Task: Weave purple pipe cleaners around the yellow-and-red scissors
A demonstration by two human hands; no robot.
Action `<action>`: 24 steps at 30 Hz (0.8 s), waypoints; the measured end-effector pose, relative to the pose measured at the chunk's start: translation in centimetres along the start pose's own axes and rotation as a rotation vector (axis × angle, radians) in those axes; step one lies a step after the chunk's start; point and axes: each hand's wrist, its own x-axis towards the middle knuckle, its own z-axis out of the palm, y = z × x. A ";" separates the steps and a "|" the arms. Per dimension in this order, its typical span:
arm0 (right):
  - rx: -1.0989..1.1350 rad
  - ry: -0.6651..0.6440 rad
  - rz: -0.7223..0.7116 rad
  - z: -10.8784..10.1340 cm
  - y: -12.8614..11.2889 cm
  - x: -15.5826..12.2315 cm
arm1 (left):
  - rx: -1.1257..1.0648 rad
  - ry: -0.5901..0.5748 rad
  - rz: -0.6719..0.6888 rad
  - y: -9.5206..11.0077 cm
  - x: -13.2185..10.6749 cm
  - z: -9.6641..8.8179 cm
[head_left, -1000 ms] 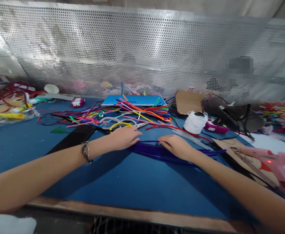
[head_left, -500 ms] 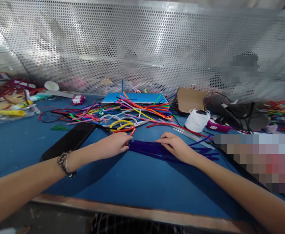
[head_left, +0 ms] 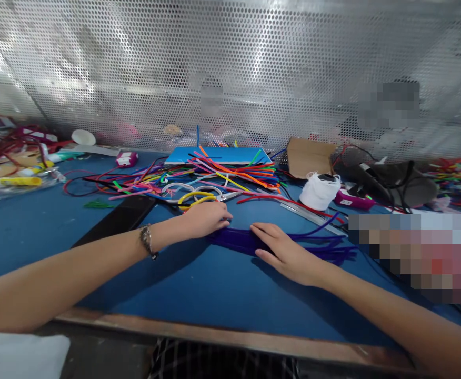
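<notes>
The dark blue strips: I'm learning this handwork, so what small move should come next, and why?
Probably gather the right ends of the dark blue strips with the right hand: those ends fan apart, while nearer the left hand the strips lie close together, and the right hand rests across them.

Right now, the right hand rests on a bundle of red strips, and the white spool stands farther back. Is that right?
Not quite: the strips under the right hand are dark blue, as the head view shows. The white spool does stand farther back.
</notes>
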 end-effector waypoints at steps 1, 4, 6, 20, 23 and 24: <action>-0.017 0.004 -0.004 0.1 -0.1 0.0 | -0.009 0.001 0.014 0.0 0.4 0.1; -0.054 0.016 -0.009 0.3 -0.2 0.0 | -0.050 0.000 0.053 0.2 1.1 0.0; -0.059 0.023 -0.012 0.4 -0.2 0.1 | -0.079 -0.007 0.071 0.3 1.1 -0.1; -0.072 0.072 -0.018 0.8 -0.2 0.0 | -0.148 0.006 0.011 -0.5 0.5 -0.8; -0.068 0.077 -0.020 0.9 -0.2 0.0 | -0.107 0.060 -0.026 -0.7 -0.1 -1.5; -0.064 0.078 -0.023 0.9 -0.2 0.0 | -0.095 0.074 -0.036 -0.9 -0.3 -1.7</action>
